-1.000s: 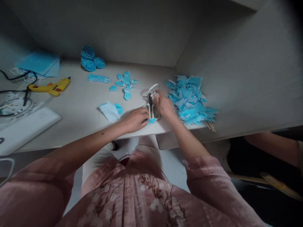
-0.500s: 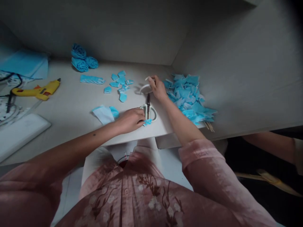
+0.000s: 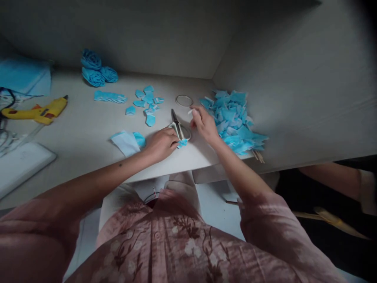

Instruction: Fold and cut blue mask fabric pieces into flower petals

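Observation:
My left hand [image 3: 163,143] is closed in a pinch on a small crumpled blue piece [image 3: 183,143], low over the front of the table. Beneath and beside those fingers lie scissors [image 3: 178,126] with pale handles, blades pointing away from me. My right hand [image 3: 206,125] is closed at the fingertips on a short white strip [image 3: 190,112], which looks like tape. Just beyond it a thin ring, seemingly a tape roll [image 3: 184,101], rests flat on the tabletop. Left of my left hand are a folded white piece [image 3: 127,142] and a rounded blue one [image 3: 139,139].
A heap of blue cut pieces [image 3: 232,118] with thin sticks [image 3: 258,156] lies right. Several small blue cutouts [image 3: 148,97], a pleated blue strip [image 3: 110,97] and blue rosettes [image 3: 94,70] lie left of centre. A yellow glue gun [image 3: 44,113] is far left. Another person's arm [image 3: 332,181] shows right.
My right hand has pulled back from the tape roll toward me, with the white strip in its fingertips. The roll now lies flat. The scissors have tilted slightly left; my left hand keeps its pinch.

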`<action>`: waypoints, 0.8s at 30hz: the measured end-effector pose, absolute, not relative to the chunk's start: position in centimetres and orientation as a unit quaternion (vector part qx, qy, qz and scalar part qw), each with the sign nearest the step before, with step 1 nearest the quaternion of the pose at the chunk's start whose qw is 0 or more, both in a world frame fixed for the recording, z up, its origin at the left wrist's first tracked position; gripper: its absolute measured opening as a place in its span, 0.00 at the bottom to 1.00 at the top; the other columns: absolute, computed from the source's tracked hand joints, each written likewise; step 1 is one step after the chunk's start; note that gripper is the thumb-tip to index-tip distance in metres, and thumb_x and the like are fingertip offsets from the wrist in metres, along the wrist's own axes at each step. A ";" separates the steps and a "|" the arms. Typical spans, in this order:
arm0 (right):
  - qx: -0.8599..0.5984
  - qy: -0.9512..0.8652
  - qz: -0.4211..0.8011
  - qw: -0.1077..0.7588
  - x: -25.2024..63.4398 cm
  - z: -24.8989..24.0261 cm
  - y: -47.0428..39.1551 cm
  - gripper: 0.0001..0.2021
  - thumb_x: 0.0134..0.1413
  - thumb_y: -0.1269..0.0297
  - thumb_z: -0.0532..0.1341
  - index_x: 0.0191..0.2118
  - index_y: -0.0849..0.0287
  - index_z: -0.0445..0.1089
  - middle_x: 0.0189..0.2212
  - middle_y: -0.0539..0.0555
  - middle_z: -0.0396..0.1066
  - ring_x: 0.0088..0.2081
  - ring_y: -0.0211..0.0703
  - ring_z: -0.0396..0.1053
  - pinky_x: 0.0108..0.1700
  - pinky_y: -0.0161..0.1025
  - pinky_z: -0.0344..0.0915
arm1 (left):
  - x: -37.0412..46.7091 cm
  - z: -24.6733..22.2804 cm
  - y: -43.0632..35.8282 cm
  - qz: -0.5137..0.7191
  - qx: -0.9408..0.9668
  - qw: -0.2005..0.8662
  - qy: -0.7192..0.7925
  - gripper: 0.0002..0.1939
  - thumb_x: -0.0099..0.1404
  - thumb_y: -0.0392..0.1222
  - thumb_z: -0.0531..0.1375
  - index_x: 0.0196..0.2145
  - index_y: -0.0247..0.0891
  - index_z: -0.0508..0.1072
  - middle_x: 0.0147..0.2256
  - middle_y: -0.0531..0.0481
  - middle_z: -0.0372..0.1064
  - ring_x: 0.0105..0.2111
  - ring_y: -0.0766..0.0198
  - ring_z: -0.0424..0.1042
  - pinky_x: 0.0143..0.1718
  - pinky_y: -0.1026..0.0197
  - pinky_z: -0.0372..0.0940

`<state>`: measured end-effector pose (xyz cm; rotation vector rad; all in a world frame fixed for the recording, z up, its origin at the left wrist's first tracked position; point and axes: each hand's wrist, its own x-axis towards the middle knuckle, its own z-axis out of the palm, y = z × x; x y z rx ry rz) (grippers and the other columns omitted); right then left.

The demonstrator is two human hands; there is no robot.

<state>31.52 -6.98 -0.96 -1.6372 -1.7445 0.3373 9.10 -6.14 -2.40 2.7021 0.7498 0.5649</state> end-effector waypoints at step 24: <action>-0.699 -0.701 0.002 0.143 32.2 -3.2 -9.0 0.25 0.77 0.49 0.45 0.54 0.61 0.73 0.37 0.64 0.79 0.39 0.54 0.74 0.40 0.42 0.59 | 6.3 -1.3 -4.2 0.162 0.933 0.283 0.155 0.09 0.69 0.40 0.60 0.33 0.37 0.78 0.37 0.45 0.75 0.39 0.59 0.75 0.42 0.59 0.65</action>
